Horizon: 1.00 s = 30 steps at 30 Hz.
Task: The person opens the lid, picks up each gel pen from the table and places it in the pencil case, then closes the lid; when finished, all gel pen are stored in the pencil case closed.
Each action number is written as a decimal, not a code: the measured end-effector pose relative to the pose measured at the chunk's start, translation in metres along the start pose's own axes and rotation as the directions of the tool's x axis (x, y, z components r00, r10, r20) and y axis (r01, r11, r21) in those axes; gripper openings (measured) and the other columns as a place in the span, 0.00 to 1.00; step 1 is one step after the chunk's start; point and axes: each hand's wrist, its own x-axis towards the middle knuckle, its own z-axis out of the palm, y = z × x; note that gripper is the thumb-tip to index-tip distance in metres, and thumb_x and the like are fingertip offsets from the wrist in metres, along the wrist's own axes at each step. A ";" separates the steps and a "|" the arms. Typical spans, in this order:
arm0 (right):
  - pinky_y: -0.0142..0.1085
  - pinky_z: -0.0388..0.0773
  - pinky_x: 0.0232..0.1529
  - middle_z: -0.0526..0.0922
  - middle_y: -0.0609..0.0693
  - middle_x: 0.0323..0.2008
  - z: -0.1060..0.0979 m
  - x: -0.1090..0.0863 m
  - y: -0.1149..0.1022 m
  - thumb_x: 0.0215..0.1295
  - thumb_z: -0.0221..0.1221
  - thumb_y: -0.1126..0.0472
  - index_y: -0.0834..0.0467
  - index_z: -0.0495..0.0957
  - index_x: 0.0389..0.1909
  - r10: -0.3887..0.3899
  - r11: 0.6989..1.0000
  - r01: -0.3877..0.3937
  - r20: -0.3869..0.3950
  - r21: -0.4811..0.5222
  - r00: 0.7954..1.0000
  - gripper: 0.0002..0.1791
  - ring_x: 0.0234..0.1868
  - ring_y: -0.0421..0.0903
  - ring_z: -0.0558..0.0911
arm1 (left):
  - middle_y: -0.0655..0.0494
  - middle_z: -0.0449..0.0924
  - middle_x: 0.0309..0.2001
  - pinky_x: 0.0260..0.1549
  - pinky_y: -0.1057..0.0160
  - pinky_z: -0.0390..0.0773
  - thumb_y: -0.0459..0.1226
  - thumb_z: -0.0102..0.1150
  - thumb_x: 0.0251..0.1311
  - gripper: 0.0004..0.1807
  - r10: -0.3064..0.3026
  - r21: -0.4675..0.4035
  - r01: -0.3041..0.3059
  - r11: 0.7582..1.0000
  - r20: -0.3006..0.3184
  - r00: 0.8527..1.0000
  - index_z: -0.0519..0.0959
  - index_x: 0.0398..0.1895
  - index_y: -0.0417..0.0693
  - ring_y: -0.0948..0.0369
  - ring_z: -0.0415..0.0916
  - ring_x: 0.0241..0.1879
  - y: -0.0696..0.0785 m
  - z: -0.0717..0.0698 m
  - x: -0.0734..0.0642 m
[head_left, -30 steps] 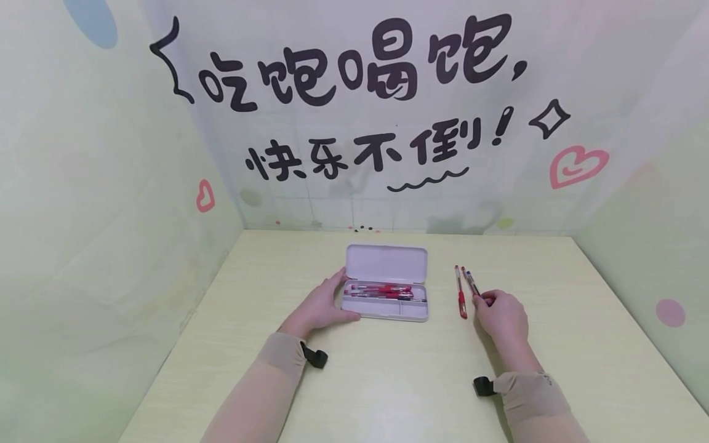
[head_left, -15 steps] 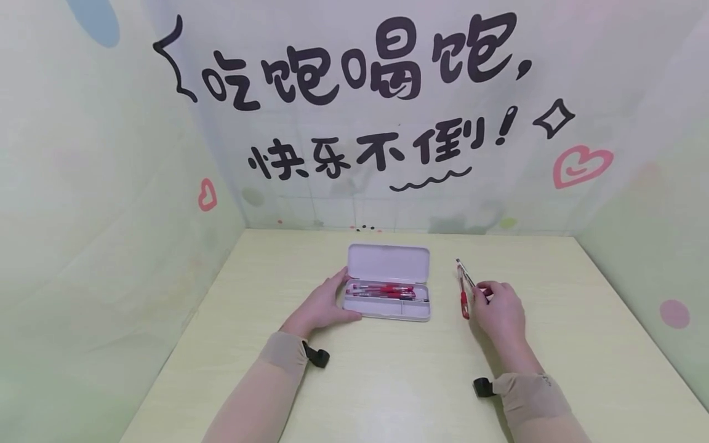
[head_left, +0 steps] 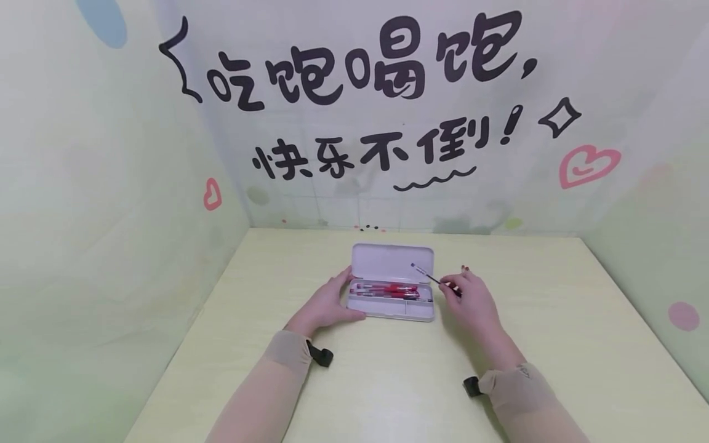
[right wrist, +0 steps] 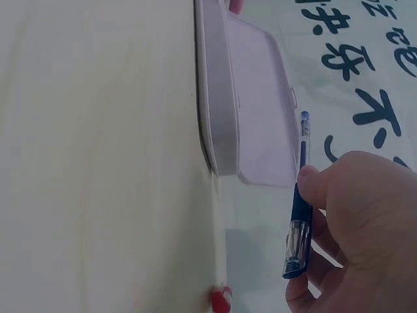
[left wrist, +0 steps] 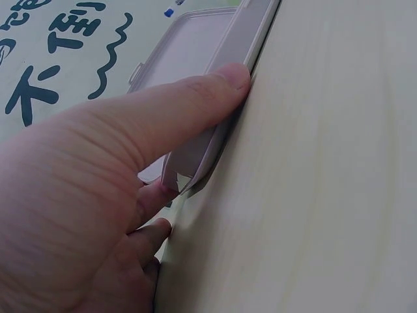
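Observation:
A lilac pencil case [head_left: 381, 258] stands on the table with its hinged lid up. Several red pens [head_left: 388, 288] lie in its long rear compartment, along with a dark-tipped one. My left hand [head_left: 324, 309] grips the case's left end, thumb [left wrist: 225, 81] along the front edge and fingers behind. Just right of the case, my right hand [head_left: 473, 309] pinches a dark blue gel pen [right wrist: 300, 208] between thumb and fingers. The pen tilts, its slim clear end overlapping the lid in the head view. Behind the right hand, red pen ends [head_left: 464, 268] show, the rest hidden.
The pale wood table [head_left: 388, 381] meets a printed backdrop [head_left: 310, 203] at the rear, with side walls left and right. The case's front row has a divider near its right end [head_left: 407, 307]. A black strap [head_left: 472, 386] hangs at the right cuff.
My right hand has lifted the blue pen from beside the red pens and carried it left to the case, turning its slim end leftward. The left hand keeps its hold on the case.

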 end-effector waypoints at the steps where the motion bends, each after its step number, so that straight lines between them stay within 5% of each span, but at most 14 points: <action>1: 0.60 0.83 0.56 0.87 0.60 0.48 0.003 0.002 -0.003 0.77 0.65 0.60 0.59 0.89 0.53 -0.016 1.000 0.017 0.013 -0.016 1.000 0.11 0.52 0.62 0.84 | 0.55 0.63 0.87 0.88 0.35 0.55 0.57 0.88 0.48 0.73 0.001 -0.001 -0.001 1.000 -0.001 1.000 0.49 0.92 0.61 0.41 0.51 0.89 0.000 0.000 0.000; 11: 0.55 0.85 0.52 0.87 0.54 0.44 0.036 0.018 -0.039 0.74 0.69 0.59 0.55 0.91 0.45 -0.171 0.981 0.180 0.125 -0.072 0.977 0.05 0.47 0.56 0.84 | 0.53 0.63 0.87 0.87 0.34 0.54 0.57 0.88 0.48 0.73 0.006 0.005 -0.006 1.000 -0.010 1.000 0.49 0.92 0.60 0.38 0.52 0.89 -0.002 0.001 -0.002; 19: 0.51 0.85 0.53 0.85 0.51 0.42 0.049 0.022 -0.056 0.75 0.70 0.56 0.53 0.92 0.48 -0.197 0.970 0.219 0.193 -0.103 0.961 0.08 0.46 0.51 0.82 | 0.55 0.65 0.86 0.87 0.34 0.54 0.56 0.88 0.47 0.73 0.048 -0.005 -0.048 0.999 -0.007 0.999 0.49 0.92 0.61 0.39 0.54 0.88 0.001 0.001 -0.001; 30: 0.49 0.82 0.52 0.84 0.50 0.41 0.056 0.022 -0.064 0.73 0.71 0.58 0.52 0.93 0.47 -0.211 0.953 0.256 0.250 -0.164 0.945 0.06 0.44 0.50 0.79 | 0.55 0.65 0.86 0.87 0.34 0.54 0.56 0.88 0.48 0.73 0.029 -0.014 -0.029 0.999 0.001 1.000 0.49 0.92 0.58 0.39 0.52 0.88 0.002 -0.002 -0.004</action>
